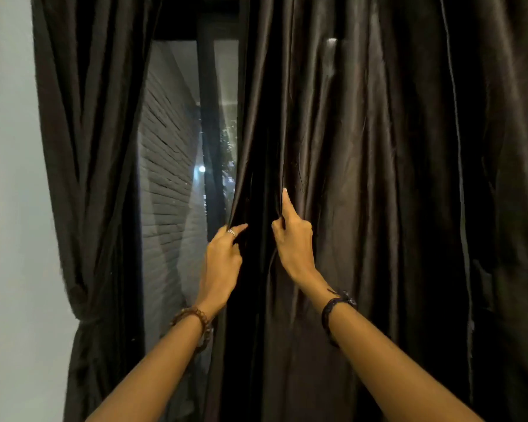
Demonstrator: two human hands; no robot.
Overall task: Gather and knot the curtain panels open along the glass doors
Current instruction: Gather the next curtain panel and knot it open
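Beyond my grip stood the dark-framed glass door (pixel 192 123); my left hand (pixel 221 260) and right hand (pixel 293 242) pinched folds of the dark satin curtain panel (pixel 363 178).

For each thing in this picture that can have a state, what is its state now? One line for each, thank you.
Left curtain panel: gathered and cinched at its lower part, clear of the glass.
Right curtain panel: hanging loose, still covering the door, not knotted.
Glass door: uncovered between the panels; open or closed, cannot tell.
Left hand: pinches the right panel's edge.
Right hand: grips a fold of the same panel, forefinger pointing up.
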